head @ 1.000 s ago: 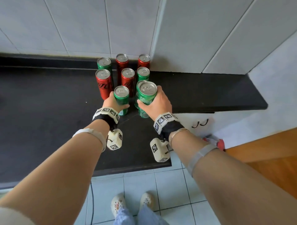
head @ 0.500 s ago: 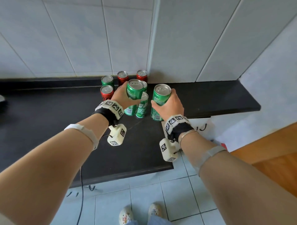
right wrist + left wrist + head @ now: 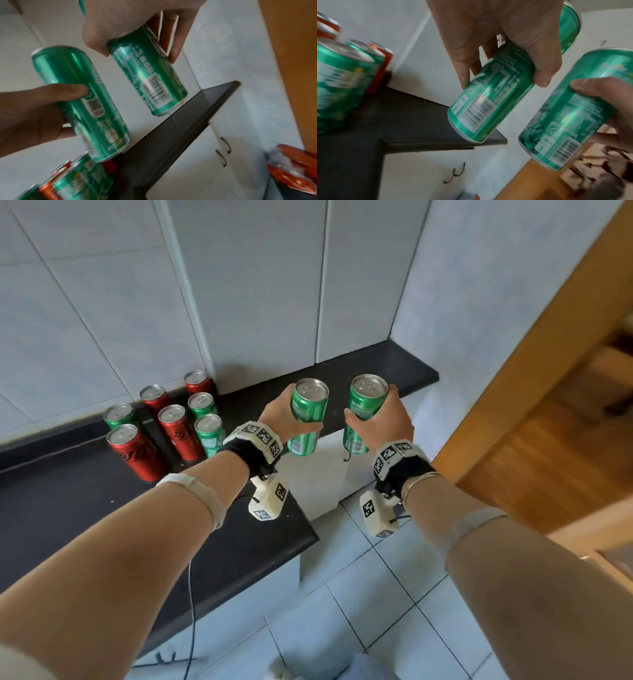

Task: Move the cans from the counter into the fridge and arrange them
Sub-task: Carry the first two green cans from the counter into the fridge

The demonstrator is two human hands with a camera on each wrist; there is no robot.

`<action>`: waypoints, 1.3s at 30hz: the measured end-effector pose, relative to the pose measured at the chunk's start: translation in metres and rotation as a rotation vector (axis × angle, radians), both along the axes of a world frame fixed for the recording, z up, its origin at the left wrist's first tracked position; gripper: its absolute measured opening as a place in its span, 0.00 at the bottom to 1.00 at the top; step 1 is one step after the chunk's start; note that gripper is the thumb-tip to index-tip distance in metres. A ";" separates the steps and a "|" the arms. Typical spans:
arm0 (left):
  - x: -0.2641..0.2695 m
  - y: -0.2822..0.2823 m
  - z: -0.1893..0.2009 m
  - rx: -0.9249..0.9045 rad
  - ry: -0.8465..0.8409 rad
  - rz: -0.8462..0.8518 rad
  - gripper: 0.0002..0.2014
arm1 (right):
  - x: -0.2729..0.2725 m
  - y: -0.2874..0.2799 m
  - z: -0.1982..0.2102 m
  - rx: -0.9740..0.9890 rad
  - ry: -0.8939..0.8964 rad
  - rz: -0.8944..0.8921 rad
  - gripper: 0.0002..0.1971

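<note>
My left hand (image 3: 284, 415) grips a green can (image 3: 306, 419) around its middle, held upright in the air past the black counter's (image 3: 85, 508) right corner. Beside it, my right hand (image 3: 382, 419) grips a second green can (image 3: 362, 410), slightly tilted. In the left wrist view the left hand's fingers (image 3: 496, 40) wrap its can (image 3: 488, 97), with the other held can (image 3: 570, 108) to the right. The right wrist view shows the right hand's can (image 3: 149, 81) and the left hand's can (image 3: 85, 101). Several red and green cans (image 3: 171, 422) stand clustered on the counter against the tiled wall.
A wooden door frame (image 3: 507, 392) rises on the right. White cabinet doors with dark handles (image 3: 223, 150) sit under the counter, with an orange bag (image 3: 295, 170) on the floor beside them. Pale floor tiles (image 3: 376, 594) lie below my hands, and a cable (image 3: 190, 611) hangs off the counter edge.
Both hands have lifted their green cans off the counter and carried them right, away from the cluster. The view has swung right, bringing the door frame in.
</note>
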State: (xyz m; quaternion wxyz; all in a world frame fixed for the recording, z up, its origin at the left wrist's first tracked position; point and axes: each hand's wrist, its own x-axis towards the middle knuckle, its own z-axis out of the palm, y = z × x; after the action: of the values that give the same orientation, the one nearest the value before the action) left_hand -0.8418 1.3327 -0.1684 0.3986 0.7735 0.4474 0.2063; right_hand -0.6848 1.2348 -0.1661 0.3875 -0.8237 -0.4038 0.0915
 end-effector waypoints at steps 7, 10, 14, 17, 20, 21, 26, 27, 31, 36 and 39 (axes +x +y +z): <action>0.124 -0.057 -0.001 -0.022 -0.021 -0.213 0.36 | 0.096 -0.083 -0.003 -0.027 -0.006 -0.197 0.30; 0.180 -0.088 -0.004 -0.037 -0.030 -0.309 0.37 | 0.142 -0.125 -0.004 -0.024 -0.004 -0.288 0.30; 0.256 -0.131 -0.004 -0.035 -0.025 -0.453 0.37 | 0.200 -0.185 -0.009 -0.036 -0.005 -0.397 0.35; 0.313 -0.169 -0.005 -0.041 -0.018 -0.567 0.38 | 0.239 -0.235 -0.012 -0.049 -0.028 -0.494 0.34; 0.356 -0.202 -0.006 -0.082 -0.034 -0.684 0.40 | 0.264 -0.277 -0.012 -0.063 -0.019 -0.600 0.34; 0.371 -0.214 -0.005 -0.093 -0.032 -0.728 0.40 | 0.273 -0.290 -0.012 -0.061 -0.013 -0.644 0.34; 0.454 -0.279 -0.008 -0.088 0.009 -0.969 0.41 | 0.311 -0.360 -0.010 -0.085 -0.014 -0.859 0.32; 0.469 -0.292 -0.009 -0.081 0.018 -1.008 0.41 | 0.318 -0.373 -0.010 -0.093 -0.009 -0.902 0.32; 0.526 -0.346 -0.003 -0.080 0.017 -1.189 0.38 | 0.344 -0.424 0.000 -0.100 -0.013 -1.088 0.34; 0.585 -0.419 0.010 -0.102 -0.002 -1.431 0.41 | 0.364 -0.486 0.019 -0.166 0.039 -1.344 0.42; 0.603 -0.468 0.013 -0.174 -0.020 -1.559 0.47 | 0.362 -0.523 0.024 -0.168 0.077 -1.488 0.44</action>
State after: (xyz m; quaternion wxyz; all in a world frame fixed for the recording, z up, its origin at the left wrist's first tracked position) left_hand -0.2390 0.8649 -0.1552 0.4917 0.8284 -0.2139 -0.1619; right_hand -0.3224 0.7119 -0.1424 0.2966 -0.9023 0.2819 -0.1354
